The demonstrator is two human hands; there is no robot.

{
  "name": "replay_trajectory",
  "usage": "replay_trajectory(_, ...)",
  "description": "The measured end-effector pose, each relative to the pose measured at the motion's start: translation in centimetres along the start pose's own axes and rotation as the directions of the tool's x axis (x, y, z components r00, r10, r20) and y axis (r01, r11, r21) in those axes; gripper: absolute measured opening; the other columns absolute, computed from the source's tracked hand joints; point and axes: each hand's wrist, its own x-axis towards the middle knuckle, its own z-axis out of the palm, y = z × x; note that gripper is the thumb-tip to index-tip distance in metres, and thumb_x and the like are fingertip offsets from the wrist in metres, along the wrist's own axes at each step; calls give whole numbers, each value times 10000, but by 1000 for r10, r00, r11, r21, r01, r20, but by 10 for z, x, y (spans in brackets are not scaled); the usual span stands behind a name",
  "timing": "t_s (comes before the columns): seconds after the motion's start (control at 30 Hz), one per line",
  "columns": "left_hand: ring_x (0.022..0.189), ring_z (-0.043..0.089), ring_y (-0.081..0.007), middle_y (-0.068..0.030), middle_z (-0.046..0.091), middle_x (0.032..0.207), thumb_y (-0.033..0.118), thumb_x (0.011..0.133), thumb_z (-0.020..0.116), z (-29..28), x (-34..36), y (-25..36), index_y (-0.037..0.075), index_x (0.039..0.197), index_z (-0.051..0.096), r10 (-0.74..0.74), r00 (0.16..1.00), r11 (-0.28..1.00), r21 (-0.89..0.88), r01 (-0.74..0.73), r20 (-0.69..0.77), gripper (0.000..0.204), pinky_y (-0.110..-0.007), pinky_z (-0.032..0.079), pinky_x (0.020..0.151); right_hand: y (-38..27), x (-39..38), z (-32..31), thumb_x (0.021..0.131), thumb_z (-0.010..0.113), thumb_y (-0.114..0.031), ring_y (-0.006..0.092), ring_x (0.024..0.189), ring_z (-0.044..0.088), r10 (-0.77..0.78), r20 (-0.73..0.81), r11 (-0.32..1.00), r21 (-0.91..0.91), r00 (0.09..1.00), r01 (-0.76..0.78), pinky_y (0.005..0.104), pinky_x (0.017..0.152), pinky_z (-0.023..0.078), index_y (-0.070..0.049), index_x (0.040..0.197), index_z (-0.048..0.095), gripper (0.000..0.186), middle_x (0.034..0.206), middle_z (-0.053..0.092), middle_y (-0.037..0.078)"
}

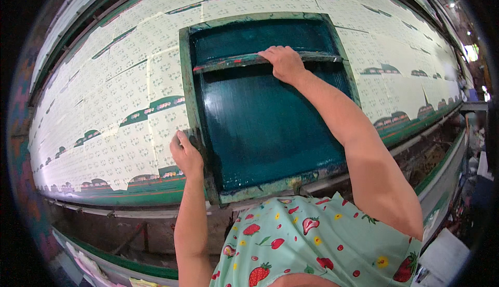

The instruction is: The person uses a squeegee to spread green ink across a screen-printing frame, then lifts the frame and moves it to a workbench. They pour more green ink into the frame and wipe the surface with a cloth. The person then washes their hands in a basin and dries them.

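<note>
A wooden-rimmed printing screen (218,191) lies on a long printing table, coated inside with dark teal ink (265,131). My right hand (285,62) is shut on a stained squeegee bar (226,63) that spans the upper part of the screen. My left hand (184,153) is at the screen's left side, fingers curled near the rim; whether it grips the rim or something hidden there is unclear. Pale printed sheets (130,74) with small motifs and scalloped dark cuts cover the table around the screen.
A metal rail (114,213) runs along the table's near edge, above a dark trough. A green-edged ledge (119,266) with papers is at lower left. At right are pale stacked items (444,256) and a ledge (473,106). My patterned garment fills the bottom middle.
</note>
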Motion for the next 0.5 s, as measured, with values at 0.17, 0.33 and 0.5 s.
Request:
replay_trajectory(0.17,1284,647,-414,-271,689,1355,398,1177,528,2,1,2,-74,1369,691,-2,998,999,50,5,-59,535,-476,501,1110,48,69,22,897,692,-66,298,1112,735,20,18,998,-51,1000,-19,452,949,575,-188,1350,750,473,1168,760,83)
replay_trajectory(0.33,1251,653,-410,-262,688,1336,376,1175,531,5,0,-6,-75,1361,696,-24,995,998,63,30,-101,515,-479,510,1090,66,113,14,883,698,-40,351,1125,759,72,126,995,66,989,-80,511,973,611,-187,1336,760,480,1200,785,116)
replay_trajectory(0.5,1214,652,-402,-241,688,1284,341,1178,525,3,-2,0,-73,1363,693,5,996,996,91,3,-90,483,-474,513,1057,80,117,15,877,699,-21,358,1141,758,74,47,993,88,996,-78,500,983,620,-179,1338,763,491,1222,791,110)
